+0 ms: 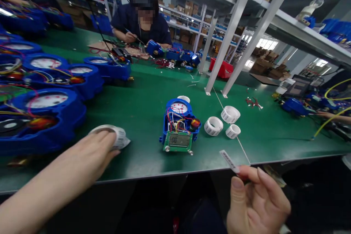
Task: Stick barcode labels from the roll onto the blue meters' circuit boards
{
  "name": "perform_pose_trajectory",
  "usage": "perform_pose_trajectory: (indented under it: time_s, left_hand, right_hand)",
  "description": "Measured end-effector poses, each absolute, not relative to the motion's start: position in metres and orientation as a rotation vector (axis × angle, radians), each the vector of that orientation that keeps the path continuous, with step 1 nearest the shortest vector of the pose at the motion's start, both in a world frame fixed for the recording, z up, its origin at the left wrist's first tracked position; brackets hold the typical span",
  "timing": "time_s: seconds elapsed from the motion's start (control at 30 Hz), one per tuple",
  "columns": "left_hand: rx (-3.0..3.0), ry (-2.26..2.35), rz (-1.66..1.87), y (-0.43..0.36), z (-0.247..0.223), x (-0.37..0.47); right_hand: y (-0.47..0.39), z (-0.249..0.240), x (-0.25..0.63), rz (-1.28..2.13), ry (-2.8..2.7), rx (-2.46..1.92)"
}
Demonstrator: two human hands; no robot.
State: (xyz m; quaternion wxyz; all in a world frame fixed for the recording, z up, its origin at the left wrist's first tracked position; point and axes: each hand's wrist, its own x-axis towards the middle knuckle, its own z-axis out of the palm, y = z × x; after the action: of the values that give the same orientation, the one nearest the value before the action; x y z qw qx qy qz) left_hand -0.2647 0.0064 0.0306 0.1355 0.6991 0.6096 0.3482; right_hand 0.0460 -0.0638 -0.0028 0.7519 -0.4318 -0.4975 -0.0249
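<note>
1. In the head view, the right hand [257, 197] pinches one barcode label [228, 160] between thumb and forefinger, in front of the counter [142, 98] edge. The label is separate from any roll and its printed face shows.
2. The left hand [100, 150] is at the left, its fingers curled over a label roll [121, 137] near the counter's front edge. They seem to grip it, though the fingertips are hidden inside the loop.
3. The nearest blue meter [179, 124] lies on the counter between the hands, touched by neither. Its round dial [178, 107] points away from the person, and its circuit board with display [178, 140] faces the front edge, showing "00".
4. How far things stand: the single label is loose and ready in the fingers, but not on the meter, and no barcode strip shows on the sides in view. The meter's wiring is exposed, with no cover over it.
5. Three paper rolls [214, 126] stand close together right of the meter; another roll [183, 98] is partly hidden behind it.
6. More blue meters [49, 98] crowd the left side, also uncovered; whether they bear labels cannot be told. Across the counter, a co-worker [141, 25] holds a thin tool.
</note>
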Motion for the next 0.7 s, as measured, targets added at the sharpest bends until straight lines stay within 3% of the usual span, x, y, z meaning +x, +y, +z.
perform_pose_trajectory:
  time_s: [0.13,0.3,0.47,0.7]
  left_hand:
    - [2.252,1.829,0.606,0.032,0.040,-0.258]
    - [2.375,1.949,0.483,0.050,0.033,-0.253]
    - [2.408,1.963,0.635,0.057,0.021,-0.249]
    - [2.408,1.863,0.984,0.049,0.007,-0.256]
  right_hand:
    - [-0.060,-0.011,0.043,0.007,-1.109,-0.984]
    - [-0.039,-0.026,0.054,0.039,-1.448,-0.858]
    - [0.002,-0.045,0.049,-0.148,-1.793,-0.655]
    - [0.012,-0.051,0.033,-0.158,-1.705,-0.651]
